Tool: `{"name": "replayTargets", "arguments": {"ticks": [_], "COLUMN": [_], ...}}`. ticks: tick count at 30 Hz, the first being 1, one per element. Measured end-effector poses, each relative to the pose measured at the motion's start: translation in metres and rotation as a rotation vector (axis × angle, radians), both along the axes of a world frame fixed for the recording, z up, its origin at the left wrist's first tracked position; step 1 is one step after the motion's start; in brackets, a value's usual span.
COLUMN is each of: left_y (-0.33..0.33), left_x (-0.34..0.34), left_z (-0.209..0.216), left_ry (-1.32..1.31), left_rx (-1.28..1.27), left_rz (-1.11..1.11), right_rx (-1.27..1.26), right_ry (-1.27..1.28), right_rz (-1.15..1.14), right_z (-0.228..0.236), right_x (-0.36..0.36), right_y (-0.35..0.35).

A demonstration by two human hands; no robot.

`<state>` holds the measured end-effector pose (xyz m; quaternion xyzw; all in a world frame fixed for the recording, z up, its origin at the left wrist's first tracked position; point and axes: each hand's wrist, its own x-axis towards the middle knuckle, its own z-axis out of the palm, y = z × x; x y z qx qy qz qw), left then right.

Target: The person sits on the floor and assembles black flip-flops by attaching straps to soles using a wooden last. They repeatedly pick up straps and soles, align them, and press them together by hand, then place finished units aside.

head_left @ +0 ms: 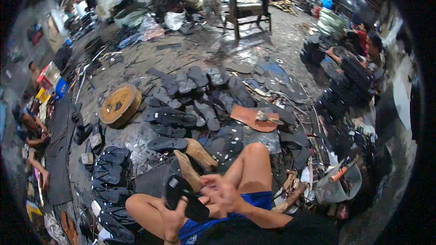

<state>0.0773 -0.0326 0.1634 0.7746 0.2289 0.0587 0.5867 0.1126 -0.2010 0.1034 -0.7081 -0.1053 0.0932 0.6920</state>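
While the L hand (172, 217) pinches the black sole (187, 198) at its 1 o'clock, long axis approx 11-to-5, the R hand (222, 193), farther, is near sole's 3 o'clock; blurred, can't tell its grip.

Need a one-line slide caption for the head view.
Left hand holds a flat black sole-shaped piece, right hand blurred beside it, before scattered dark-grey flat soles.

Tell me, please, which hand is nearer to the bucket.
Right. The right hand is left of the bucket, above the lap; the left hand is farther left of it, holding a black piece.
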Motion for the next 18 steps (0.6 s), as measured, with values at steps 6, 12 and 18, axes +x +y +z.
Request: {"name": "replayTargets", "arguments": {"ticks": [6,12,18], "left_y": [-0.013,-0.037,-0.002], "left_x": [-0.063,-0.07,-0.104], "left_z": [-0.052,-0.005,-0.043], "left_ry": [-0.076,-0.186,-0.102], "left_rx": [0.056,-0.502,-0.323], "left_rz": [-0.163,-0.106,-0.489], "right_rx": [-0.199,-0.154,-0.012], "right_ry": [-0.251,-0.214,-0.173], "right_rz": [0.021,0.147,0.636], "right_z": [0.003,0.053,0.05], "right_x": [-0.045,-0.051,-0.051], "right_y": [0.007,-0.031,-0.068]}}
